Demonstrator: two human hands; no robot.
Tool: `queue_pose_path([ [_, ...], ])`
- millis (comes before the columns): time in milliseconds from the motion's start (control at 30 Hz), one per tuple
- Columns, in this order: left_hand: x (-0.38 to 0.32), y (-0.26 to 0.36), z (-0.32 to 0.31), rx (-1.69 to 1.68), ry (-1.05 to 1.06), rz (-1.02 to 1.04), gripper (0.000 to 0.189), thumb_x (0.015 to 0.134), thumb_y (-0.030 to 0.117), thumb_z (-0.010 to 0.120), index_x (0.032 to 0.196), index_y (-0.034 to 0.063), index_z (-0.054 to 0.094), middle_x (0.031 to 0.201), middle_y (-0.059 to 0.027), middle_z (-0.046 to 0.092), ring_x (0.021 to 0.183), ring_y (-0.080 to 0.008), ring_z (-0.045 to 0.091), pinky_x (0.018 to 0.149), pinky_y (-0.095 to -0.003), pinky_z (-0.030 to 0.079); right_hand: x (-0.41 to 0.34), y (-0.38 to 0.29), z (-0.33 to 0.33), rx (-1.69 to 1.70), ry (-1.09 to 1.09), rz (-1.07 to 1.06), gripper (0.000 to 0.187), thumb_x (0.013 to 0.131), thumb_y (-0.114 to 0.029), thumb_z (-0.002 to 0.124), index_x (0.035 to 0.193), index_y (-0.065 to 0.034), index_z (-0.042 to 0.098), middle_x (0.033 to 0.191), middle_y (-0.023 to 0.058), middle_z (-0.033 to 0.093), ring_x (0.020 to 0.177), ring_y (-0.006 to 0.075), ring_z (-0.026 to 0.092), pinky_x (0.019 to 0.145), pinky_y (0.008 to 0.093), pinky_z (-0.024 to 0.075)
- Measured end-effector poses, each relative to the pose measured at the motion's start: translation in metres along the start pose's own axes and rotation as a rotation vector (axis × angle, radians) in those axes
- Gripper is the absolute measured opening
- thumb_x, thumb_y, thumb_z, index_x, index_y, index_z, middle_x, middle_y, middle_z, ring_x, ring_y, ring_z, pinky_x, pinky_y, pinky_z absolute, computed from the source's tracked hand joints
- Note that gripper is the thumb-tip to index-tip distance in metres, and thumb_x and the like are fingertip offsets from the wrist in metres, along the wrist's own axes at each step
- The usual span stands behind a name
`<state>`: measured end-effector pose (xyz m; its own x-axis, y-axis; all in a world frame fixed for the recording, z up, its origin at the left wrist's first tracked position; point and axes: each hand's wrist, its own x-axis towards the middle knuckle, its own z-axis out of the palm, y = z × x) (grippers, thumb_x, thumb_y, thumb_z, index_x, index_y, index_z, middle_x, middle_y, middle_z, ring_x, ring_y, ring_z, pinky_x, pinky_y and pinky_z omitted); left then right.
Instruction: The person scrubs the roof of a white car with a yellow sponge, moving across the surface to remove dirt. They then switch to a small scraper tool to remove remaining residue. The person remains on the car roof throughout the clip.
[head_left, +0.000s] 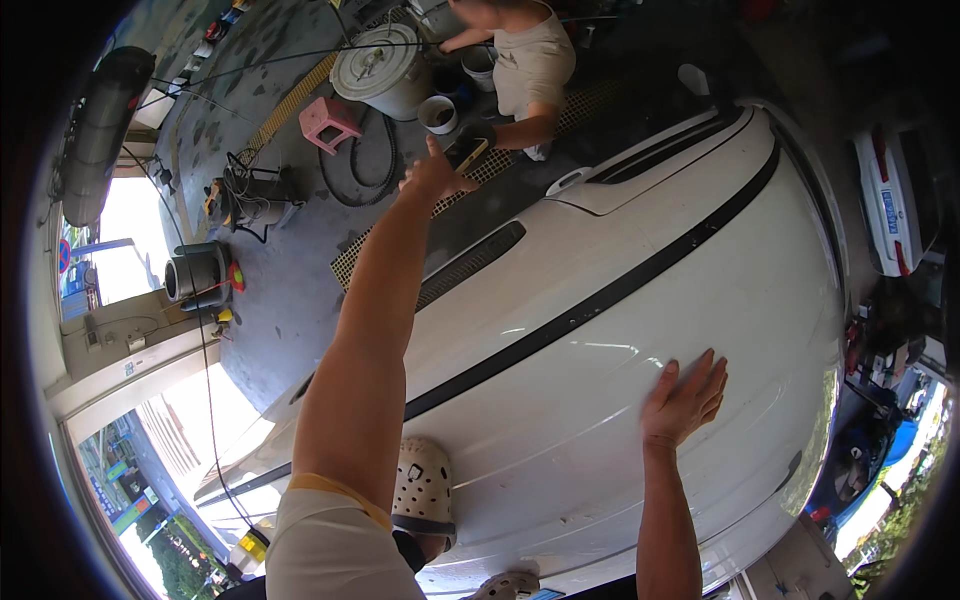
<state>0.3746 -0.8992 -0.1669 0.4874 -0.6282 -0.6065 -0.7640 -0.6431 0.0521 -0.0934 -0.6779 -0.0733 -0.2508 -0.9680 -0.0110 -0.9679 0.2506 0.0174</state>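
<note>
My left hand (436, 176) reaches out past the side of a white van, fingers apart and nothing seen in it. Close by its fingertips, a co-worker's dark-gloved hand (477, 135) holds a dark object with a yellow strip (471, 156); whether my fingers touch it is unclear. My right hand (684, 397) lies with palm down on the van's white roof (570, 420), leaning on it. Beneath me, a white perforated clog (424, 480) stands on the roof, and part of a second clog (510, 585) shows at the bottom edge.
A black strip (555, 330) runs along the roof's edge. Below stand the co-worker (529, 64), a large lidded bin (382, 71), a pink stool (328, 124), a bucket (438, 115), a coiled hose (352, 199) and a machine with cables (259, 195). A yellow floor grating (352, 259) crosses the floor.
</note>
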Motion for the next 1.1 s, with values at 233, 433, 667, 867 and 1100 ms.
queue_pose_path([
  [233,-0.043,-0.015,0.011,0.026,0.101,0.075,0.123,0.071,0.050,0.087,0.168,0.0176,0.018,0.152,-0.0280,0.048,0.137,-0.0535,0.051,0.107,-0.0645,0.048,0.003,0.003,-0.001,0.013,-0.004,0.004,0.078,0.108,-0.062,0.035,0.162,-0.0062,0.036,0.169,0.0226,0.027,0.155,0.0402,0.026,0.124,0.0577,0.0211],
  [433,-0.150,-0.104,-0.040,0.565,-0.057,0.418,0.067,0.092,0.041,0.072,0.147,0.0101,0.051,0.134,-0.0198,0.066,0.130,-0.0400,0.060,0.099,-0.0587,0.052,0.002,0.000,-0.005,0.043,-0.015,0.022,0.079,0.108,-0.064,0.033,0.163,-0.0078,0.034,0.169,0.0208,0.027,0.157,0.0382,0.024,0.126,0.0560,0.0181],
  [667,-0.355,-0.207,-0.108,0.545,-0.286,0.417,0.061,0.094,0.045,0.068,0.141,0.0080,0.058,0.121,-0.0205,0.071,0.114,-0.0385,0.068,0.099,-0.0525,0.053,0.003,-0.002,-0.009,0.073,-0.047,0.053,0.079,0.107,-0.065,0.033,0.164,-0.0101,0.031,0.170,0.0190,0.027,0.158,0.0365,0.023,0.127,0.0558,0.0163],
  [867,-0.476,-0.179,-0.090,0.126,-0.149,0.514,0.062,0.096,0.046,0.069,0.143,0.0069,0.059,0.119,-0.0216,0.072,0.109,-0.0406,0.070,0.098,-0.0490,0.055,0.001,0.007,-0.001,0.161,0.051,0.040,0.076,0.107,-0.064,0.034,0.161,-0.0103,0.036,0.166,0.0182,0.035,0.156,0.0359,0.027,0.127,0.0546,0.0191],
  [1100,-0.529,-0.132,-0.020,-0.347,-0.335,0.780,0.058,0.099,0.040,0.069,0.144,0.0055,0.058,0.121,-0.0213,0.071,0.108,-0.0396,0.071,0.099,-0.0474,0.055,0.005,0.003,-0.002,0.165,0.056,0.069,0.078,0.106,-0.065,0.037,0.161,-0.0093,0.038,0.165,0.0168,0.037,0.155,0.0320,0.030,0.127,0.0516,0.0209],
])
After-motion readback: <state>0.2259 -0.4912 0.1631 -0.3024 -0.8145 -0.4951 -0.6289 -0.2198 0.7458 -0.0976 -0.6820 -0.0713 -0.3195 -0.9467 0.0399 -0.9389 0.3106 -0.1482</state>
